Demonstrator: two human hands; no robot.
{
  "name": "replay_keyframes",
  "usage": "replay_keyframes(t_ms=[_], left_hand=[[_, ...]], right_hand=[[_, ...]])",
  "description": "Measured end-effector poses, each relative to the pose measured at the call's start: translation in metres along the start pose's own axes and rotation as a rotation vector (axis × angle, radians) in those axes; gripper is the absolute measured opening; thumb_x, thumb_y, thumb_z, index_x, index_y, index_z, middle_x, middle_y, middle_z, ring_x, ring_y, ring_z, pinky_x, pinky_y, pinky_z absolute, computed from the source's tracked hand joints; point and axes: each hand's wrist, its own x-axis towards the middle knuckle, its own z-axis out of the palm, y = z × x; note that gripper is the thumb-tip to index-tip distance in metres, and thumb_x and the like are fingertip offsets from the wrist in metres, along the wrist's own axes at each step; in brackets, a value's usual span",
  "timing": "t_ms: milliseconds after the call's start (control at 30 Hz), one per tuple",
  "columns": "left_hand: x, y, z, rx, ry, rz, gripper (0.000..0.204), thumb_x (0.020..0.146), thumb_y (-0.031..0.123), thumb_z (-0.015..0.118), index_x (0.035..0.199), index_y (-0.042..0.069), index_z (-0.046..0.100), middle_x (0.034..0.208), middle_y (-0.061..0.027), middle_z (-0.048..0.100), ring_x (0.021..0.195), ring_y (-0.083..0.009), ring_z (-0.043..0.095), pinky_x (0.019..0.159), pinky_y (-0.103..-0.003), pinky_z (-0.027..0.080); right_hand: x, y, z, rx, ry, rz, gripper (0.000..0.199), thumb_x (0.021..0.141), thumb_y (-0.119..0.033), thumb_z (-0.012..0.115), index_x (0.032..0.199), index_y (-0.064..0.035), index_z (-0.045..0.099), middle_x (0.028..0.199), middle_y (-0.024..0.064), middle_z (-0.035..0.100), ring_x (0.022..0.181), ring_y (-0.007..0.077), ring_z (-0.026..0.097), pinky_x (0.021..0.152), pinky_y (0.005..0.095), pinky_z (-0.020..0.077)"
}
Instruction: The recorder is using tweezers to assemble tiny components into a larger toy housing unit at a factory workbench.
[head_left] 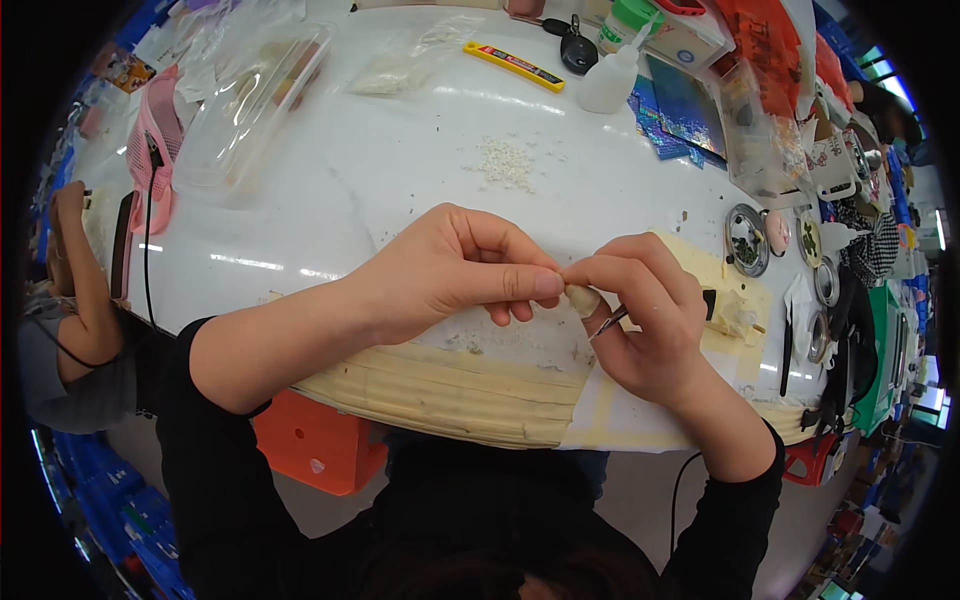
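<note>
Two bare hands meet over the near middle of a white table (330,190), seen from the head view. The left hand (460,265) has thumb and forefinger pressed together, their tips against the right forefinger; whatever sits between them is hidden. The right hand (650,315) grips a slim pointed tool (612,320) within its curled fingers and covers part of it. A pale rounded piece (582,300) shows just between the hands; I can't tell whether it is held or wrapped on a fingertip.

Beyond them lies a loose scatter of white bits (505,163). Farther off are a yellow strip-shaped case (513,66), a dark key fob (577,48) and a white squeeze bottle (608,84), with shiny blue sheets (690,105) to their right. On the right, small round tins (746,240) crowd the edge, and the right hand stands in front of yellow tape (750,290). Far left sit a clear plastic box (255,110) and a pink mesh cloth (150,140), a black cable (150,240) hanging past it. Another person's arm (88,270) rests at the left, and an orange stool (315,440) stands under the near edge.
</note>
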Motion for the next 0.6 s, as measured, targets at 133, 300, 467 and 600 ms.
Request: replay_keyframes(t_ms=[133,300,467,600], left_hand=[[-0.0011,0.0028,-0.0002,0.101,0.061,0.105,0.009,0.088,0.009,0.070,0.092,0.000,0.068,0.083,-0.0070,0.070,0.071,-0.0088,0.064,0.060,-0.020,0.051],[-0.0013,-0.0012,0.0008,0.208,0.127,0.221,0.011,0.087,0.004,0.070,0.095,-0.003,0.068,0.085,-0.0068,0.069,0.072,-0.0072,0.063,0.063,-0.020,0.052],[-0.0026,-0.0035,0.0030,0.264,0.143,0.248,0.010,0.087,0.002,0.069,0.096,-0.004,0.068,0.085,-0.0074,0.069,0.072,-0.0072,0.062,0.064,-0.020,0.052],[-0.0026,-0.0038,0.0034,0.265,0.115,0.221,0.010,0.087,0.001,0.068,0.095,-0.004,0.068,0.084,-0.0074,0.069,0.072,-0.0075,0.062,0.064,-0.021,0.052]], right_hand=[[0.0001,-0.0021,-0.0048,0.026,-0.022,0.075,0.036,0.062,0.007,0.068,0.096,-0.0051,0.066,0.082,0.0066,0.059,0.061,0.0184,0.060,0.048,0.0296,0.0470],[0.0028,-0.0053,-0.0046,0.084,-0.023,0.155,0.030,0.067,0.002,0.072,0.095,-0.0056,0.064,0.082,0.0056,0.060,0.061,0.0175,0.060,0.049,0.0298,0.0469],[0.0025,-0.0052,-0.0095,-0.060,-0.189,0.226,0.026,0.070,-0.008,0.074,0.092,-0.0073,0.061,0.078,0.0040,0.059,0.059,0.0193,0.058,0.050,0.0297,0.0452],[-0.0016,-0.0013,-0.0044,-0.082,-0.100,0.174,0.030,0.065,-0.006,0.075,0.093,-0.0079,0.063,0.076,0.0037,0.057,0.057,0.0203,0.056,0.049,0.0296,0.0445]])
